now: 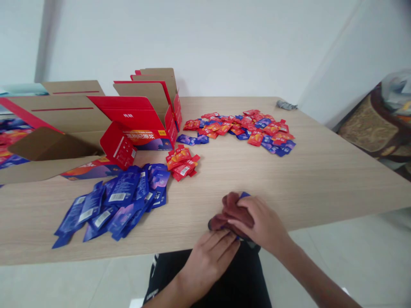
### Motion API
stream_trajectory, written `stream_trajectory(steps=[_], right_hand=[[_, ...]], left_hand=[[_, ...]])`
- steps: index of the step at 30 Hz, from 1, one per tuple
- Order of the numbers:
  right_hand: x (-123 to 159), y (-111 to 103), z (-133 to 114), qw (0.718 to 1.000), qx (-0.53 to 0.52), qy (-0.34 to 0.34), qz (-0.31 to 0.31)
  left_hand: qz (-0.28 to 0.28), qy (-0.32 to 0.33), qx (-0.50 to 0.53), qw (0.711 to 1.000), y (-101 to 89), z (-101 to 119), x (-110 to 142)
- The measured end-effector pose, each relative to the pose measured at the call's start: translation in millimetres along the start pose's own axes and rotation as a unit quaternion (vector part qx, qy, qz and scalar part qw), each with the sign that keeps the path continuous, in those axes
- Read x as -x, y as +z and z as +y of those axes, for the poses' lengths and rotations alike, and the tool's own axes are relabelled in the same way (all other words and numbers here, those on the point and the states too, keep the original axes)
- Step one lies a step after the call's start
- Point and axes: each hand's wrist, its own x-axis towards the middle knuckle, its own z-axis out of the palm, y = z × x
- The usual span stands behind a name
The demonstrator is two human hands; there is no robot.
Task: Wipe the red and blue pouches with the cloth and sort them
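Observation:
At the table's front edge my right hand (265, 224) grips a bunched reddish-brown cloth (233, 207), pressing it down over a blue sachet (245, 194). Only small bits of that sachet show past the cloth. My left hand (213, 256) lies just to the left, its fingers together and bent over the near end of the sachet, partly under the cloth. The fingertips of this hand are partly hidden. Further left is a pile of blue sachets (125, 201), with a small stack of red sachets (182, 162) behind it.
Open red cardboard boxes (138, 113) stand at the back left, one (118, 147) with its flaps spread toward me. Mixed red and blue sachets (237, 126) lie scattered along the back. A grey crumpled item (286, 105) sits at the far corner. A patterned chair (366, 119) is at right.

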Motion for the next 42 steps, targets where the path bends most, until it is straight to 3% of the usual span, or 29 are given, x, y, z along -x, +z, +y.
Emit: stream_trajectory(steps=[3, 7, 9, 11, 13, 14, 16, 18, 22, 26, 28, 31, 32, 35, 36, 38, 42], right_hand=[[-11.1, 17.9, 17.6, 0.995, 0.048, -0.060, -0.062], [-41.7, 10.3, 65.7, 0.990, 0.138, -0.019, -0.024], [-52.3, -1.9, 76.2, 0.984, 0.180, 0.003, 0.008], [-51.3, -11.2, 67.4, 0.981, 0.183, 0.024, 0.065], [-38.5, -12.5, 43.4, 0.984, 0.147, 0.023, 0.099], [-29.4, -10.0, 29.5, 0.990, 0.124, -0.004, 0.069], [-11.4, -0.8, 6.8, 0.992, 0.085, -0.078, -0.047], [-1.3, 9.3, -0.9, 0.988, 0.072, -0.107, -0.080], [-17.6, 15.6, 29.5, 0.990, 0.110, -0.062, -0.062], [-51.6, 0.0, 66.7, 0.979, 0.197, -0.033, -0.045], [-57.7, -9.1, 65.8, 0.976, 0.216, -0.009, -0.003], [-44.3, -13.0, 36.0, 0.985, 0.160, 0.016, 0.065], [-35.4, -10.8, 22.3, 0.990, 0.131, 0.004, 0.057], [-8.5, 2.7, -8.3, 0.990, 0.071, -0.093, -0.082], [-2.9, 7.6, -11.1, 0.988, 0.066, -0.102, -0.098], [-0.3, 14.5, -3.4, 0.988, 0.069, -0.094, -0.105], [-24.7, 10.7, 44.4, 0.988, 0.126, -0.054, -0.065]], left_hand=[[0.009, 0.003, -0.005, 1.000, 2.9, -0.5, 1.4], [0.005, 0.005, -0.018, 1.000, 6.5, -0.4, 4.8], [0.006, -0.002, -0.016, 1.000, 8.0, 0.5, 5.9], [0.010, -0.009, -0.009, 1.000, 9.5, 1.9, 6.1], [0.016, -0.016, -0.001, 1.000, 10.9, 3.2, 5.7], [0.021, -0.021, 0.005, 1.000, 11.5, 3.9, 5.3], [0.034, -0.032, 0.020, 0.999, 12.4, 4.8, 4.3], [0.041, -0.040, 0.030, 0.998, 12.5, 5.3, 3.5], [0.033, -0.031, 0.019, 0.999, 11.9, 5.7, 3.2], [0.042, -0.037, 0.021, 0.998, 12.1, 5.4, 3.3], [0.042, -0.038, 0.026, 0.998, 12.3, 5.3, 2.8], [0.040, -0.039, 0.035, 0.998, 13.9, 5.7, 2.4], [0.043, -0.042, 0.039, 0.997, 14.9, 6.0, 2.5], [0.055, -0.058, 0.054, 0.995, 17.8, 7.3, 3.4], [0.055, -0.061, 0.057, 0.995, 18.1, 7.5, 3.6], [0.047, -0.055, 0.055, 0.996, 16.9, 7.4, 3.5], [0.034, -0.040, 0.041, 0.998, 11.2, 5.7, 1.8]])
